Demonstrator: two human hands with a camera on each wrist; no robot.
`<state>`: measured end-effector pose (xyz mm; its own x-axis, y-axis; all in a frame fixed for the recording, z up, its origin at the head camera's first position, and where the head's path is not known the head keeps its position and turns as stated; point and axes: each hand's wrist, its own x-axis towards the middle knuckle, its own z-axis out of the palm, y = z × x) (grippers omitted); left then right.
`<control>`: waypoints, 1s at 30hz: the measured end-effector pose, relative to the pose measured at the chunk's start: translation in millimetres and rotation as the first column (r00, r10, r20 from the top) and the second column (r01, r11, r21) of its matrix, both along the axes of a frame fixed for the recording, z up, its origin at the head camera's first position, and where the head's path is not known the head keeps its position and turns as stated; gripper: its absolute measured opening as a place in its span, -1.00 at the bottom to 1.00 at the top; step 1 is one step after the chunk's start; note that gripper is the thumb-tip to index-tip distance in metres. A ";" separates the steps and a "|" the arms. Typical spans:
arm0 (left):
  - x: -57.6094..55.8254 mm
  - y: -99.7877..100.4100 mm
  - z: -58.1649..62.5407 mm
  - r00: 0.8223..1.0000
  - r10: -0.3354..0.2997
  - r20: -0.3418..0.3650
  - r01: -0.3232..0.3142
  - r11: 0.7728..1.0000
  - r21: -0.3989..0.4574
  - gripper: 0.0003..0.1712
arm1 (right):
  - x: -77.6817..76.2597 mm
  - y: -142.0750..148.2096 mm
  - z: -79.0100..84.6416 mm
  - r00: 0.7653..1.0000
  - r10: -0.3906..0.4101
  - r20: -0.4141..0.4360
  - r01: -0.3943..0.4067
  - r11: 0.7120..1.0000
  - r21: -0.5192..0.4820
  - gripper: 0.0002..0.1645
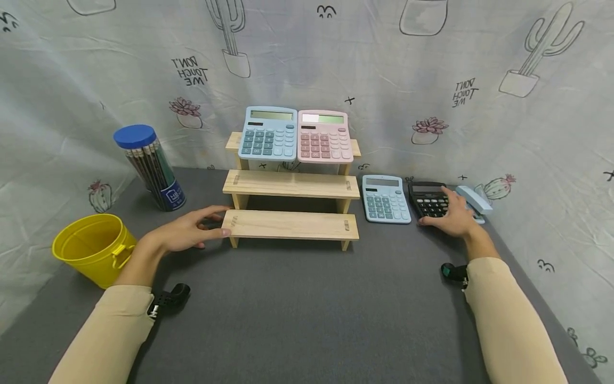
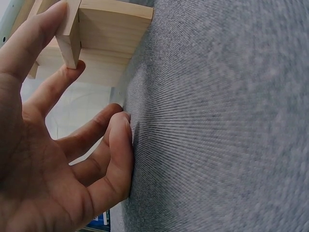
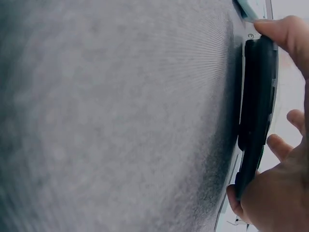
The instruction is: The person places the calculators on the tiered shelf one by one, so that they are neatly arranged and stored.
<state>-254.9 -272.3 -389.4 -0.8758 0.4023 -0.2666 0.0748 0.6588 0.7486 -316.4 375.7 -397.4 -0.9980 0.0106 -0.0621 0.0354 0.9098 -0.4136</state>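
Note:
At the left end of a three-step wooden shelf (image 1: pixel 292 224), my left hand (image 1: pixel 184 230) pinches the lowest board. In the left wrist view the thumb is on the board's top and the index fingertip at its edge, other fingers bent near the cloth. My right hand (image 1: pixel 455 216) spans a black calculator (image 1: pixel 428 200), gripping it by its two sides. The right wrist view shows this calculator (image 3: pixel 258 92) edge-on, close over the grey cloth. A blue calculator (image 1: pixel 268 133) and a pink calculator (image 1: pixel 325 136) lean side by side on the top step.
Another blue calculator (image 1: pixel 385 199) lies right of the shelf. A light blue stapler (image 1: pixel 475 200) sits beyond the right hand. On the left stand a blue-lidded tub of pencils (image 1: pixel 151 168) and a yellow bucket (image 1: pixel 96 250). A printed curtain (image 1: pixel 307 58) hangs behind the grey table.

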 end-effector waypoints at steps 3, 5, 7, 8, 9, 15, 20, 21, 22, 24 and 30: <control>0.7 0.1 -0.3 1.000 0.004 0.003 -0.004 1.000 0.000 -0.09 | 3.3 0.4 2.6 1.000 -0.028 -0.007 0.028 0.999 -0.039 0.48; 1.2 0.4 -0.5 1.000 0.006 0.006 -0.006 1.000 -0.002 -0.08 | 4.8 1.2 4.2 1.000 -0.030 -0.005 0.030 0.998 -0.053 0.48; 1.6 0.4 -0.6 1.000 0.007 0.009 -0.007 1.000 -0.002 -0.08 | 5.9 1.9 6.0 1.000 -0.025 -0.004 0.025 0.997 -0.069 0.48; 1.6 0.1 -0.6 1.000 0.007 0.010 -0.007 1.000 -0.002 -0.08 | 6.4 2.4 6.9 1.000 -0.022 -0.004 0.021 0.997 -0.075 0.49; 1.6 -0.1 -0.5 1.000 0.007 0.011 -0.007 1.000 -0.003 -0.08 | 6.9 2.7 8.0 1.000 -0.016 -0.004 0.015 0.996 -0.083 0.50; 1.2 -1.7 1.7 1.000 0.007 0.015 -0.007 1.000 0.000 -0.07 | 11.1 -0.1 18.7 0.999 0.014 -0.051 -0.021 0.989 -0.144 0.51; 1.2 -0.1 3.4 1.000 0.011 0.020 -0.011 1.000 -0.009 -0.05 | 17.4 -3.1 27.3 0.992 0.020 -0.124 -0.043 0.982 -0.183 0.48; 1.2 0.3 3.5 1.000 0.011 0.021 -0.011 1.000 -0.011 -0.05 | 18.9 -4.0 27.8 0.991 0.022 -0.134 -0.048 0.979 -0.197 0.48; 1.1 0.6 3.6 1.000 0.011 0.018 -0.010 1.000 -0.015 -0.05 | 20.5 -4.8 28.2 0.989 0.026 -0.146 -0.057 0.976 -0.210 0.48; 1.0 0.9 3.7 1.000 0.009 0.017 -0.009 1.000 -0.019 -0.05 | 24.6 -7.8 28.5 0.985 0.032 -0.167 -0.072 0.969 -0.237 0.47; 1.0 0.6 1.8 1.000 0.005 0.008 -0.005 1.000 -0.020 -0.06 | 38.1 -19.3 33.2 0.967 0.057 -0.247 -0.128 0.952 -0.279 0.45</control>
<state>-254.0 -271.7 -387.7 -0.8759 0.3923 -0.2810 0.0656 0.6738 0.7360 -278.3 356.4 -364.2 -0.9804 -0.0658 0.1856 -0.1722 0.7433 -0.6464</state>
